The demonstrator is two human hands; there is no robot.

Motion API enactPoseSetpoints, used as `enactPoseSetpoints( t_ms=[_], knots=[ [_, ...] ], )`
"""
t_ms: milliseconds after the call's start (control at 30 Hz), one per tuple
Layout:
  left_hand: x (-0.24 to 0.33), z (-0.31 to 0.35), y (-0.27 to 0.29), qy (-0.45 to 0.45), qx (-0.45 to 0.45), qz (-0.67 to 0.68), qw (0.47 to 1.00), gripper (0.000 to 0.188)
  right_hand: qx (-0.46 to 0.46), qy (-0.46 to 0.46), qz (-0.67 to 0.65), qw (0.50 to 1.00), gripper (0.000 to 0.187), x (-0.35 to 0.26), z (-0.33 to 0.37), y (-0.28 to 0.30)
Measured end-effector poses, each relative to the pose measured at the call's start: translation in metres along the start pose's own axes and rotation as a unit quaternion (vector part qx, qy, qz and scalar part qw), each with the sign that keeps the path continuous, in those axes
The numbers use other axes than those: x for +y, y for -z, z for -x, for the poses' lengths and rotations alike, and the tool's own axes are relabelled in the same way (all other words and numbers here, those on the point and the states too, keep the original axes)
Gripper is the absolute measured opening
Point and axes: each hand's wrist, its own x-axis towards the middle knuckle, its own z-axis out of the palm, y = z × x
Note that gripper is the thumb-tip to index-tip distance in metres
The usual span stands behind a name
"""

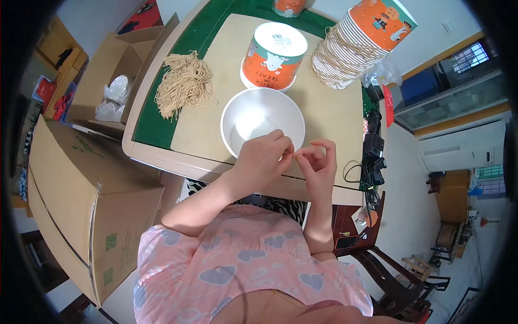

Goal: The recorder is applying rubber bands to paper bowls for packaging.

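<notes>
A white paper bucket (263, 110) lies tipped on the table with its round mouth facing me. At the near right part of its rim, my left hand (263, 159) and my right hand (318, 164) meet, fingertips almost touching. Both hands pinch at something tiny, perhaps a bit of beige string; the fingers hide it. Behind this bucket, an orange and green printed paper bucket (272, 62) stands upside down, white base up. A loose heap of beige strings (185, 83) lies to the left.
At the far right leans a tall stack of nested printed buckets (359, 46) with beige string loops. Another bucket (288, 6) is cut off at the far edge. Black cables and adapters (373, 146) line the right edge. Cardboard boxes (127, 232) stand left of the table.
</notes>
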Motion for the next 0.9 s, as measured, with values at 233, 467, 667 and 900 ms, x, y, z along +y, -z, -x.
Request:
enactPoseSetpoints(
  t_ms=[233,467,667,900],
  knots=[
    [0.002,0.004,0.004,0.006,0.006,0.031,0.999,0.007,-0.002,-0.052,-0.081,0.995,0.041,0.000,-0.002,0.002],
    [0.013,0.010,-0.001,0.024,0.041,0.004,0.999,0.006,0.020,-0.044,-0.073,0.996,0.042,0.000,0.002,-0.002],
    [0.011,0.011,-0.013,0.034,0.079,0.001,0.996,0.006,0.054,0.004,0.019,0.998,0.038,0.000,0.007,-0.006],
    [0.003,0.005,-0.006,0.066,0.058,0.056,0.995,0.009,0.047,0.018,0.052,0.997,0.034,-0.003,0.007,-0.007]
  ],
)
